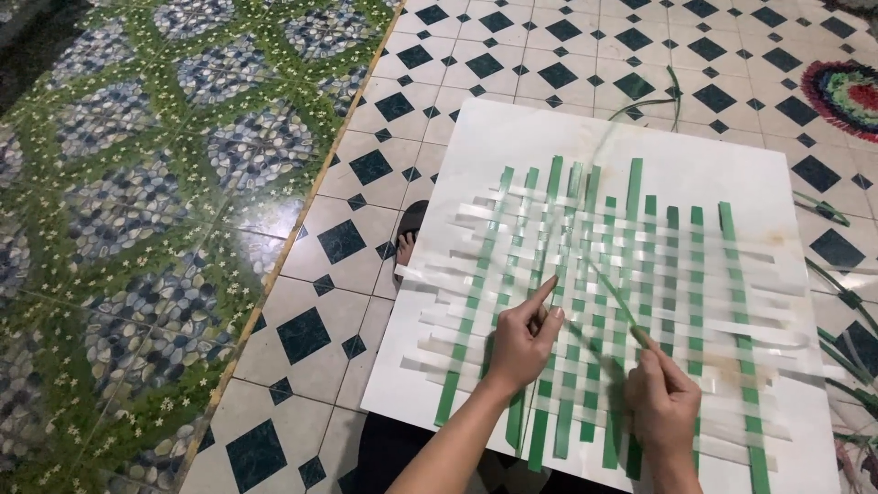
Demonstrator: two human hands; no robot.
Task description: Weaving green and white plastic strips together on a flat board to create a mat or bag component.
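A tiled floor (512,64) of white squares with dark blue diamonds is spreading out under the work, meeting a green and blue pebble-patterned floor (137,210) on the left along a thin yellow edge. A white board (732,155) is lying flat on the tiles, and on it a loose mat of green and clear strips (622,302) is taking shape, the green strips running up and down and the pale ones crossing them.

The left hand (521,343) is resting on the weave near its lower middle, forefinger pointing out along a green strip and the other fingers curled in, pinning the strips rather than gripping anything. The right hand (663,402) is pinching a thin green strip (617,297) between thumb and fingers, and that strip is slanting up and to the left across the mat. The hands are sitting near each other but apart.

The strips are looking light, flat and springy, probably slick, so they would likely slide out of place unless pressed down; taking one near its end seems best. More loose green strips (851,357) are lying at the right edge, and a round colourful rug (846,91) is showing in the far corner.
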